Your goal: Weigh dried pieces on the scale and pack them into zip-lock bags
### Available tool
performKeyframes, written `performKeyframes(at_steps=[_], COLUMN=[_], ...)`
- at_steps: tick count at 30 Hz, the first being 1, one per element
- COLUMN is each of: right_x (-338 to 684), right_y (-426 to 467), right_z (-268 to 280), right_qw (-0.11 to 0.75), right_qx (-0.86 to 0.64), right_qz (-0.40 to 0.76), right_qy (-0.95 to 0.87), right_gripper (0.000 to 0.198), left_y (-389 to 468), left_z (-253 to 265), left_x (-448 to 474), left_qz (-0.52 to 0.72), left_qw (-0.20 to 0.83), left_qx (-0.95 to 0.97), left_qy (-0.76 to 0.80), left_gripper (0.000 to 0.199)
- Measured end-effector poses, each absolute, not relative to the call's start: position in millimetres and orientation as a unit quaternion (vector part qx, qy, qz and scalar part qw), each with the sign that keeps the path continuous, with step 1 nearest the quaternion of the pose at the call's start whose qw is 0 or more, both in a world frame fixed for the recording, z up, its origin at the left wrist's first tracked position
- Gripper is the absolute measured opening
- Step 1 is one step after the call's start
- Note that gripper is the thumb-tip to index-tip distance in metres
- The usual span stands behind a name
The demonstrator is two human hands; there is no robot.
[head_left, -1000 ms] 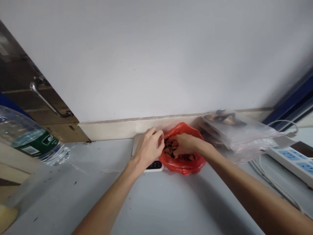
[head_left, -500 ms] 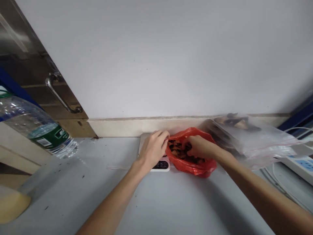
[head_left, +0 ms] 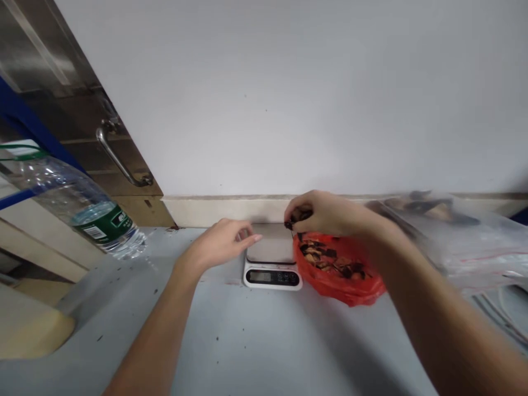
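The right hand (head_left: pixel 330 213) has its grip pinched on dark bits (head_left: pixel 289 225), above the far left rim of a red plastic bag (head_left: pixel 330 292) holding brown and dark slices (head_left: pixel 324 259). Just left of it, a kitchen scale (head_left: pixel 270 246) sits on the tabletop (head_left: pixel 251 330). The left hand (head_left: pixel 216 242) is at the scale's left edge, thumb and fingers apart. Clear bags (head_left: pixel 466 236) lie right; a bottle (head_left: pixel 88 203) stands left.

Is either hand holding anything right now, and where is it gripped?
The right hand holds small dark pieces in a thumb-and-finger pinch; exactly where each piece is gripped is hidden. The left hand holds nothing visible.
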State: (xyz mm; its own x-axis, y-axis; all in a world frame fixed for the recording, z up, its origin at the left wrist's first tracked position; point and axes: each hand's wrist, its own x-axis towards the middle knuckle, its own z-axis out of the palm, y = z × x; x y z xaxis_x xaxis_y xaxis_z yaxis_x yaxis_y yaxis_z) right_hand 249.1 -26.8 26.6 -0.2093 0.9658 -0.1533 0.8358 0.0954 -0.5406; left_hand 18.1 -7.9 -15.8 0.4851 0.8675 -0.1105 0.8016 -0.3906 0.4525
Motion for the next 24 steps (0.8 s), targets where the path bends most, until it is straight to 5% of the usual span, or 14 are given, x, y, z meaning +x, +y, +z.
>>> performKeyframes(at_steps=[6, 16, 21, 24], right_x=[187, 183, 218, 245], right_y=[-2, -12, -32, -45], right_z=[-3, -4, 11, 18], right_qw=[-0.027, -0.034, 0.123, 0.117], right_qx=[-0.653, -0.650, -0.676, -0.681], right_qz=[0.233, 0.250, 0.219, 0.210], right_qy=[-0.720, -0.717, -0.692, -0.692], right_gripper=[0.035, 0.065, 0.043, 0.018], left_y=[-2, -7, -7, -2], left_z=[-15, -10, -9, -18], left_x=[-8, -5, -7, -9], left_qz=[-0.103, -0.082, -0.119, -0.157], left_qw=[0.240, 0.233, 0.242, 0.257], left_qx=[0.772, 0.789, 0.782, 0.771], left_qy=[0.579, 0.563, 0.562, 0.561], left_gripper=[0.045, 0.039, 0.028, 0.021])
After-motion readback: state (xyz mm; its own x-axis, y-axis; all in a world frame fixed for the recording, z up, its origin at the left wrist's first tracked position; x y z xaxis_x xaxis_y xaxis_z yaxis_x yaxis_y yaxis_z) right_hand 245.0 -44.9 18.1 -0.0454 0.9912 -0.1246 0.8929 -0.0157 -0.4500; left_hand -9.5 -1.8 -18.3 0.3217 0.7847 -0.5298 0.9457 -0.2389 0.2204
